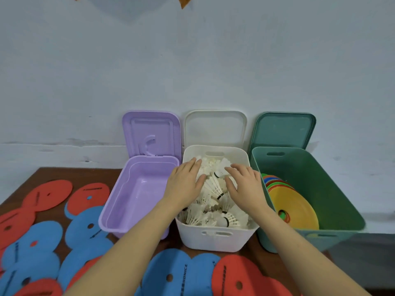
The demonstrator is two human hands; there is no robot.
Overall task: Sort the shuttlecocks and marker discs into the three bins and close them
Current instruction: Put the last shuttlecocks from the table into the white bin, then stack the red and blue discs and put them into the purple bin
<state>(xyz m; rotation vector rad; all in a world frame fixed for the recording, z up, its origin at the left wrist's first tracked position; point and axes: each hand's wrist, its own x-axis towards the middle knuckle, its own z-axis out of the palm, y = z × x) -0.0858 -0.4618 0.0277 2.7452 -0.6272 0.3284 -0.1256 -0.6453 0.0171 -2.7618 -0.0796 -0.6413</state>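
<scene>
Both open hands, left hand (184,183) and right hand (245,184), press flat on shuttlecocks (215,189) filling the white bin (215,240) to its rim.

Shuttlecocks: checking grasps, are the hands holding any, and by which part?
Neither: left hand and right hand rest flat, fingers straight, on shuttlecocks.

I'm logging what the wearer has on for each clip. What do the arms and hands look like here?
Both forearms are bare up to the frame's bottom edge, with no sleeves in view. The left hand and right hand show no gloves, rings, watch or wristband.
</scene>
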